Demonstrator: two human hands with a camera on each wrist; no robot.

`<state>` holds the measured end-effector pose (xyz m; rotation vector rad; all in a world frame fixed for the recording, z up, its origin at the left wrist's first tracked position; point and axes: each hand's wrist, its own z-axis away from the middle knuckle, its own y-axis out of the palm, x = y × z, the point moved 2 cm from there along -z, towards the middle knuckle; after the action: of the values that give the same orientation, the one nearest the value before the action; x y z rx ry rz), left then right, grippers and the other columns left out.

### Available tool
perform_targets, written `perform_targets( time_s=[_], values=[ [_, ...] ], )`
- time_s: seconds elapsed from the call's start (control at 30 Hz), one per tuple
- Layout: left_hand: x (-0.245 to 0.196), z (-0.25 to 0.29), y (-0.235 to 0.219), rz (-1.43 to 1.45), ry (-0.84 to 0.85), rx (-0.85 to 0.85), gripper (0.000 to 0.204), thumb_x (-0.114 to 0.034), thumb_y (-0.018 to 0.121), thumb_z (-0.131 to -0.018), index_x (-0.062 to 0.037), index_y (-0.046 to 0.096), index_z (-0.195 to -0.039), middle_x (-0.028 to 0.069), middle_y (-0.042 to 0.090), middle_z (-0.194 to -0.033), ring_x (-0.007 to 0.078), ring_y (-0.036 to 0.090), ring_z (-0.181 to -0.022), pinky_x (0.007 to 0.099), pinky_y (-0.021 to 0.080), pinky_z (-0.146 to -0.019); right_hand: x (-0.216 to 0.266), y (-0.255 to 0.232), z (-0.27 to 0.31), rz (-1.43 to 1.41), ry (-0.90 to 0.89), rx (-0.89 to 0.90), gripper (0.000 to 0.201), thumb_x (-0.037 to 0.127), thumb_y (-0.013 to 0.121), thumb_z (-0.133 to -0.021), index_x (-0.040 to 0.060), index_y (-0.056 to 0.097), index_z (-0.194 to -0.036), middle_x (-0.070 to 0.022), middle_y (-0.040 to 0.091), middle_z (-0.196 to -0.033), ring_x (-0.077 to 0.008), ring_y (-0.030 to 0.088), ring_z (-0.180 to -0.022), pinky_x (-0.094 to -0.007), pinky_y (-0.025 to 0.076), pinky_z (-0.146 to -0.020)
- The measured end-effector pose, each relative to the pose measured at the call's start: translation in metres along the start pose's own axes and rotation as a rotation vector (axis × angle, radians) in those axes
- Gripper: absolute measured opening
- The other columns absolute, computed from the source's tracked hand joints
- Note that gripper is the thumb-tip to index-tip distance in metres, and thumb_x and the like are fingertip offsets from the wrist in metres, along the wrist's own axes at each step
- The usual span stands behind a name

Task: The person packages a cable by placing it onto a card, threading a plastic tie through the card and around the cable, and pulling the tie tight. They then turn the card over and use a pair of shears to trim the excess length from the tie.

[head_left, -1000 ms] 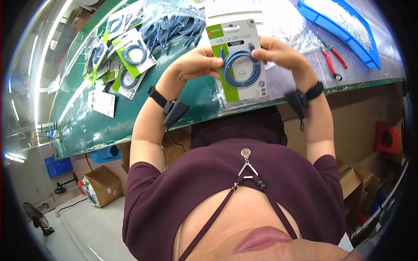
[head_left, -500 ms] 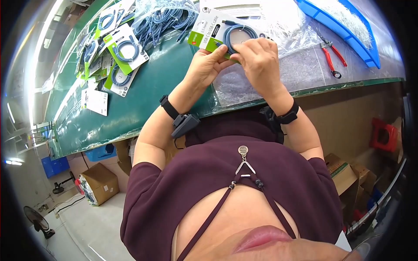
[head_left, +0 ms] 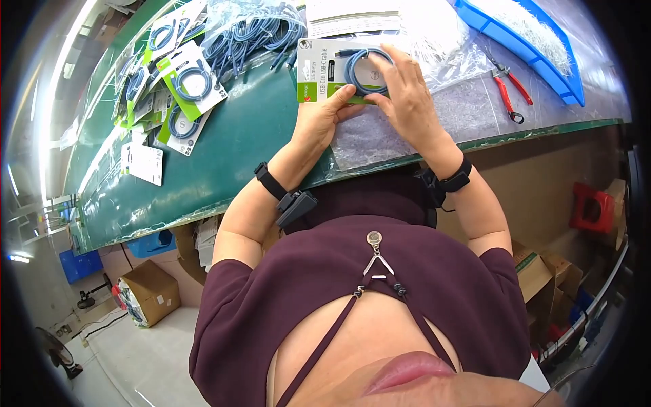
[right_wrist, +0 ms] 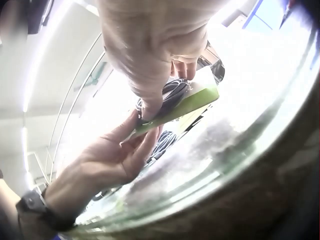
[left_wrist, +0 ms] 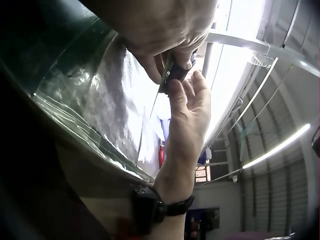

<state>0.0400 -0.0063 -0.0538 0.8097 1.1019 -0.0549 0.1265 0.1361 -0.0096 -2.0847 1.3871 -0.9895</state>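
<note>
A white and green retail card [head_left: 313,71], printed "USB-C to USB-C cable", is held sideways above the table in front of the person. A coiled blue USB cable [head_left: 350,68] is mounted on its face. My left hand [head_left: 317,125] pinches the card's lower edge, thumb on the front and fingers behind. With thumb and fingers spread around the coil, my right hand [head_left: 411,102] grips the cable at the card's right part. In the right wrist view, the right thumb presses on the dark-looking coil [right_wrist: 175,95], and the left hand [right_wrist: 107,162] supports the card from below.
More carded cables [head_left: 193,85] lie piled at the left, beside a plastic bag of loose blue cables [head_left: 254,37]. A stack of white cards [head_left: 352,20] lies behind the held card. Red-handled pliers [head_left: 508,95] and a blue tray [head_left: 522,51] of clear strips are on the right.
The card has turned from upright to sideways and shifted left. My right hand has moved from the card's right edge onto the cable coil; my left hand keeps its pinch.
</note>
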Motion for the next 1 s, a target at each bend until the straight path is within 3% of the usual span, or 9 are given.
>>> perform_targets(
  time_s=[0.1, 0.53, 0.63, 0.8, 0.9, 1.0],
  values=[
    [-0.002, 0.004, 0.000, 0.015, 0.003, 0.002, 0.032, 0.000, 0.064, -0.085, 0.0000, 0.052, -0.115, 0.0106, 0.062, -0.100, 0.0215, 0.066, -0.086, 0.0345, 0.061, -0.071, -0.001, 0.001, -0.005, -0.046, 0.027, -0.001, 0.064, 0.001, 0.075, -0.066, 0.0043, 0.049, -0.124, -0.0133, 0.050, -0.122, -0.0329, 0.047, -0.113, -0.0391, 0.040, -0.098],
    [0.006, 0.005, 0.001, 0.021, 0.014, 0.049, 0.034, -0.001, 0.061, -0.087, -0.0010, 0.050, -0.120, 0.0102, 0.061, -0.107, 0.0207, 0.065, -0.093, 0.0330, 0.060, -0.074, -0.007, 0.006, 0.001, -0.085, -0.021, 0.074, 0.064, -0.003, 0.071, -0.068, 0.0046, 0.045, -0.125, -0.0144, 0.052, -0.122, -0.0333, 0.048, -0.112, -0.0394, 0.040, -0.096],
    [0.005, 0.003, 0.004, 0.031, 0.016, 0.102, 0.034, -0.004, 0.061, -0.088, -0.0008, 0.050, -0.120, 0.0103, 0.061, -0.108, 0.0222, 0.065, -0.093, 0.0361, 0.059, -0.078, -0.014, 0.008, 0.002, -0.103, 0.027, 0.055, 0.055, -0.002, 0.071, -0.068, 0.0070, 0.051, -0.118, -0.0146, 0.052, -0.123, -0.0339, 0.048, -0.112, -0.0398, 0.040, -0.096],
    [-0.002, 0.010, 0.005, -0.010, 0.084, 0.034, 0.036, 0.000, 0.059, -0.088, -0.0004, 0.049, -0.122, 0.0112, 0.060, -0.108, 0.0224, 0.065, -0.090, 0.0349, 0.060, -0.075, -0.002, 0.003, -0.003, -0.046, -0.017, 0.074, 0.042, 0.000, 0.072, -0.068, 0.0086, 0.058, -0.106, -0.0148, 0.052, -0.124, -0.0351, 0.049, -0.113, -0.0404, 0.040, -0.096],
    [-0.014, 0.011, -0.005, -0.104, 0.122, -0.018, 0.035, 0.000, 0.059, -0.088, -0.0005, 0.048, -0.122, 0.0112, 0.060, -0.108, 0.0230, 0.065, -0.089, 0.0360, 0.060, -0.075, 0.000, 0.018, -0.003, -0.160, 0.016, 0.026, 0.027, 0.004, 0.072, -0.072, 0.0082, 0.061, -0.096, -0.0148, 0.052, -0.125, -0.0359, 0.048, -0.113, -0.0413, 0.038, -0.097],
    [-0.024, 0.012, -0.018, -0.164, 0.189, -0.073, 0.034, -0.001, 0.059, -0.089, -0.0004, 0.049, -0.121, 0.0106, 0.061, -0.107, 0.0226, 0.065, -0.090, 0.0364, 0.060, -0.075, -0.007, 0.011, -0.008, -0.201, 0.002, -0.036, 0.024, 0.007, 0.071, -0.075, 0.0066, 0.060, -0.097, -0.0157, 0.054, -0.120, -0.0349, 0.053, -0.107, -0.0395, 0.042, -0.092]
  ],
)
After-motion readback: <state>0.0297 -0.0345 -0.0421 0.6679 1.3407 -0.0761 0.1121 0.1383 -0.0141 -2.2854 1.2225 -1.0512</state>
